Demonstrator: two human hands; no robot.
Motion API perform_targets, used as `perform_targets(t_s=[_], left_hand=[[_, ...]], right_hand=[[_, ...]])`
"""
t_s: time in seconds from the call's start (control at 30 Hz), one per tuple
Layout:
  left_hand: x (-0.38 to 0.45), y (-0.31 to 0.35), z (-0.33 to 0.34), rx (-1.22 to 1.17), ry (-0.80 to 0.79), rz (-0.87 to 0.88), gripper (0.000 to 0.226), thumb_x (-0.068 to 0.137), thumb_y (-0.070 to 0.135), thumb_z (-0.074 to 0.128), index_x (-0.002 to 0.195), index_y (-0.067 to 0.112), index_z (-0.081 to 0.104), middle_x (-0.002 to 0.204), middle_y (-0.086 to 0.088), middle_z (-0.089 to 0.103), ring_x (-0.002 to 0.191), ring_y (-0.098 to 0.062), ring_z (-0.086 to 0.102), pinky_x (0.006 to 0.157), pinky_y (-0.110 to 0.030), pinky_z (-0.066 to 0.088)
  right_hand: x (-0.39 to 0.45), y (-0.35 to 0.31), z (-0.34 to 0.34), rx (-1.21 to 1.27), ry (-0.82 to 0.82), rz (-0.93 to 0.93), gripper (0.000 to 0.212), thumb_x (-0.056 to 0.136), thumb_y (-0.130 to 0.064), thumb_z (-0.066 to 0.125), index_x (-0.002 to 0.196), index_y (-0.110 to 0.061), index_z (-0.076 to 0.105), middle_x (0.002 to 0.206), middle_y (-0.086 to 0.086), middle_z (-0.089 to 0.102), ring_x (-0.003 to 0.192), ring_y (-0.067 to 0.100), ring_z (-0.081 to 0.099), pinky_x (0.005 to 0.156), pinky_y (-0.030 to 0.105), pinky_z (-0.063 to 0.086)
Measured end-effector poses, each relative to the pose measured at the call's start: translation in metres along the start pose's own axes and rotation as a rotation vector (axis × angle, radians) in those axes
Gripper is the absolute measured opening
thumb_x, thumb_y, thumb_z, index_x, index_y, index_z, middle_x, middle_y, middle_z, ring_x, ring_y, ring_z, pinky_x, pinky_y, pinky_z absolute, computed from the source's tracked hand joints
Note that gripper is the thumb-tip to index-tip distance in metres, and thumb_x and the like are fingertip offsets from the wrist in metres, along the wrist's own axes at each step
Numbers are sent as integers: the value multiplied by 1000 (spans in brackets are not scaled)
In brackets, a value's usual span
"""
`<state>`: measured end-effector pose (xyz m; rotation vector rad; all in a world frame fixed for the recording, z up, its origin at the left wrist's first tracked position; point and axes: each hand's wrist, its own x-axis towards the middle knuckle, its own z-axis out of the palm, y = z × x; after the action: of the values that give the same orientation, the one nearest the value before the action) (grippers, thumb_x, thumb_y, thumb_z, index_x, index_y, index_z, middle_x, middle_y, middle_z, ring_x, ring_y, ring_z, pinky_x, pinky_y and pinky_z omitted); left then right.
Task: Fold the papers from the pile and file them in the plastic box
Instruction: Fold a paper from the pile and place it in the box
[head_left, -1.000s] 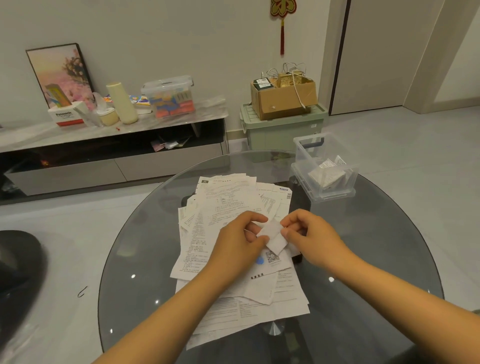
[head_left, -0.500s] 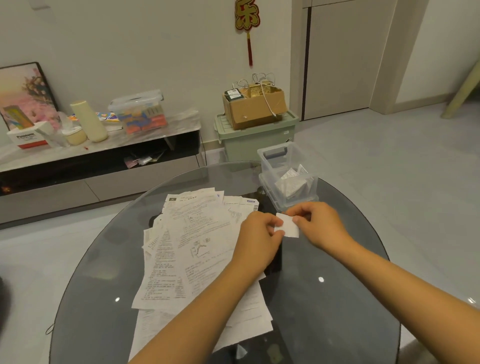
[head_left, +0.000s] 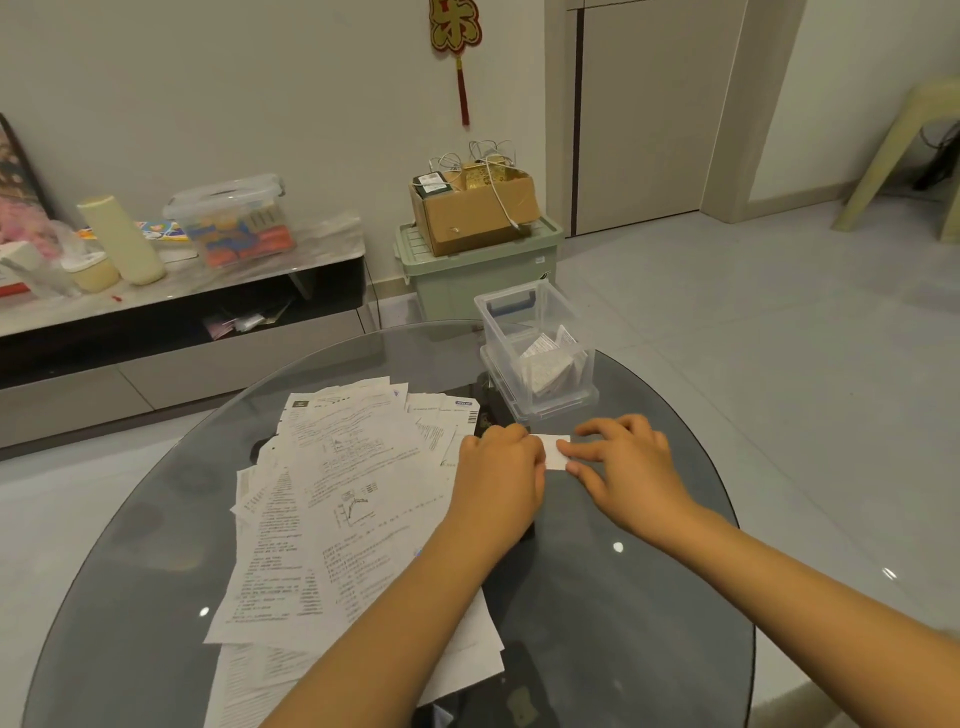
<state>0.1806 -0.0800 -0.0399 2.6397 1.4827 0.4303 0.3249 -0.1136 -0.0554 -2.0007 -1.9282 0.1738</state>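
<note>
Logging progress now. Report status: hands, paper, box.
Left hand and right hand both pinch the small folded paper, low over the glass table. Clear plastic box open just beyond, folded papers inside. Path unobstructed.

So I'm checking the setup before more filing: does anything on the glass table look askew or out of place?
The paper pile is fanned out crookedly, its near sheets seeming to overhang the glass table edge. Folded papers lean unevenly in the plastic box. Nothing looks spilled or damaged.
</note>
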Motion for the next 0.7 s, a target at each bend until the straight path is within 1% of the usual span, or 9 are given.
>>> perform_targets(t_s=[0.13, 0.23, 0.33, 0.43, 0.5, 0.6, 0.7], left_hand=[[-2, -2, -3, -3, -70, 5, 28, 98, 30, 44, 121, 21, 57, 122, 4, 55, 114, -13, 46, 97, -28, 27], [-6, -6, -5, -128, -105, -17, 28, 95, 29, 49, 121, 22, 57, 126, 7, 53, 118, -11, 44, 102, -29, 24], [-16, -9, -9, -269, -58, -46, 29, 94, 25, 52, 122, 23, 56, 128, 8, 55, 119, -10, 47, 106, -29, 26], [-27, -11, -21, -337, -1, -57, 31, 93, 21, 52, 124, 23, 57, 131, 8, 54, 121, -10, 48, 110, -33, 30], [-35, -16, -32, -330, 12, -59, 30, 94, 21, 51, 122, 24, 58, 130, 9, 55, 122, -10, 47, 111, -34, 28], [-50, -28, -48, -275, 19, -61, 29, 94, 22, 50, 122, 25, 58, 130, 10, 54, 123, -9, 46, 111, -32, 25], [-71, -43, -61, -228, -10, -106, 29, 94, 25, 50, 123, 25, 56, 134, 10, 49, 126, -9, 42, 111, -32, 21]], right_hand=[[-2, 0, 2, -43, 0, -32, 35, 98, -32, 42, 132, -35, 50, 139, -11, 42, 127, 19, 29, 97, 28, 21], [-3, -2, 2, -5, 24, -42, 36, 97, -28, 44, 132, -33, 51, 136, -10, 46, 125, 17, 32, 94, 25, 21], [-7, -7, 0, 42, 63, -76, 34, 95, -24, 49, 127, -31, 56, 129, -7, 53, 121, 17, 37, 89, 23, 20], [-9, -14, -3, 86, 112, -119, 31, 92, -22, 54, 121, -28, 62, 124, -4, 56, 118, 18, 41, 87, 21, 19], [-12, -22, -5, 98, 119, -154, 31, 91, -20, 56, 120, -28, 63, 124, -5, 57, 118, 18, 41, 88, 20, 18], [-19, -35, -7, 127, 121, -214, 32, 90, -18, 56, 120, -27, 62, 124, -6, 57, 119, 18, 41, 88, 18, 16], [-27, -49, -6, 134, 84, -267, 32, 91, -25, 56, 122, -29, 60, 127, -10, 53, 123, 13, 36, 92, 16, 13]])
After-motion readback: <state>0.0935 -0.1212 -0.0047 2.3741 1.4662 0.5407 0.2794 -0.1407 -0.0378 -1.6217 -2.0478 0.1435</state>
